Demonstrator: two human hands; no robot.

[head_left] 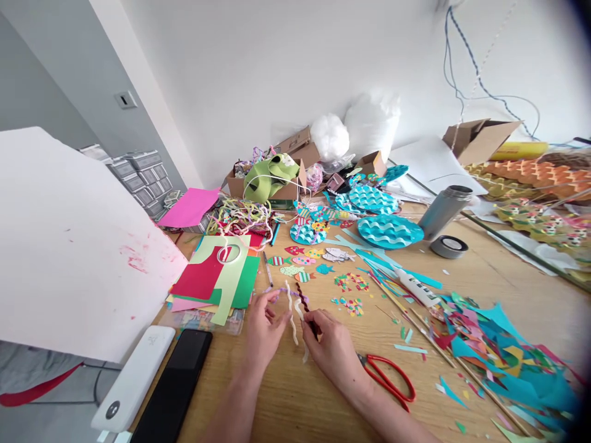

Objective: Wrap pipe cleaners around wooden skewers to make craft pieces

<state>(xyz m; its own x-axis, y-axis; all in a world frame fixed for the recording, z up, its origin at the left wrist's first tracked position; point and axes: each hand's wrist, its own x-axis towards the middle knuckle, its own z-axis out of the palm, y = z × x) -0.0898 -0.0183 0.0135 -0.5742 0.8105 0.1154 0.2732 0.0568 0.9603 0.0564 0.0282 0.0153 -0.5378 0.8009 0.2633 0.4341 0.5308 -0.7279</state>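
At the bottom middle of the frame, a dark red wavy strip [302, 299] is pinched by the right hand [333, 351]. A white wavy strip [290, 314] is held in the fingers of the left hand [263, 329]. Red scissors [390, 376] are seen just right of the right hand, on the wooden table [295, 400]. A black phone [178, 381] is seen at the lower left.

Bright, even daylight — soft shadows, edges warped.

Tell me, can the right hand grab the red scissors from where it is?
Probably yes. The red scissors lie on the table right beside the right hand, nothing between, though its fingers pinch a dark wavy strip.
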